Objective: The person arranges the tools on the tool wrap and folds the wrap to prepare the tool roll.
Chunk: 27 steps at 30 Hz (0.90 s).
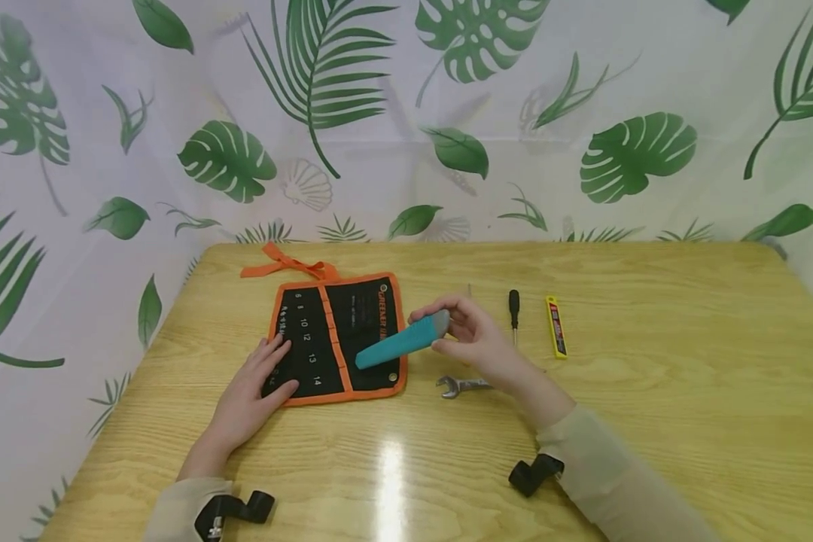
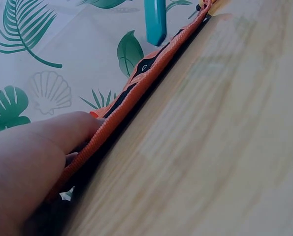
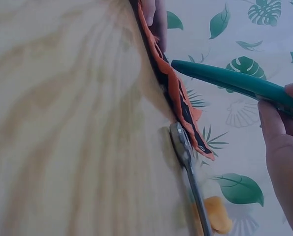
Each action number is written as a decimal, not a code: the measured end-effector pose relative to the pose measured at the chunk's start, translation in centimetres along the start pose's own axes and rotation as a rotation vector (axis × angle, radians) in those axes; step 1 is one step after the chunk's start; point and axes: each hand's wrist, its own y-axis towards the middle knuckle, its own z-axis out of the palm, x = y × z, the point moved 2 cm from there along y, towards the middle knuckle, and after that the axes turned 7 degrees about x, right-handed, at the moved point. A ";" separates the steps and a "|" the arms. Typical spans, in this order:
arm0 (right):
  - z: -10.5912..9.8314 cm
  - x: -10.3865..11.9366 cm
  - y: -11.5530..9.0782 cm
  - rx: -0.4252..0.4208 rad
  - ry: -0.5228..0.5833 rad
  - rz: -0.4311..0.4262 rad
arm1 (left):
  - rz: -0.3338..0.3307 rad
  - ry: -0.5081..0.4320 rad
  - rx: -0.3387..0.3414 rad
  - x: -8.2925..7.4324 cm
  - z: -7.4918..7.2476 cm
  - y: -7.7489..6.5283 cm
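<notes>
A teal utility knife with a grey end is pinched between the thumb and fingers of my right hand. Its narrow end points down and left above the right half of a black tool pouch with orange trim. The right wrist view shows the utility knife held clear of the pouch. On the pouch's lower left part rests my left hand, fingers spread and nothing gripped. Size numbers are printed on that half. The left wrist view has its thumb at the orange edge.
A wrench lies right of the pouch, partly hidden under my right hand. Farther right are a black-handled screwdriver and a slim yellow case. Orange ties extend behind the pouch. A leaf-printed cloth hangs beyond the wooden table.
</notes>
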 end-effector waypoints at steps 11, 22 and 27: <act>-0.1 -0.7 -0.3 0.046 -0.048 0.080 | 0.012 -0.008 0.006 -0.3 0.0 0.0; -1.1 -0.7 -0.6 0.184 -0.332 0.158 | 0.007 0.022 -0.002 -0.4 0.1 0.0; -0.8 -1.0 -0.6 0.223 -0.491 0.180 | 0.016 0.038 -0.007 -0.3 0.2 -0.1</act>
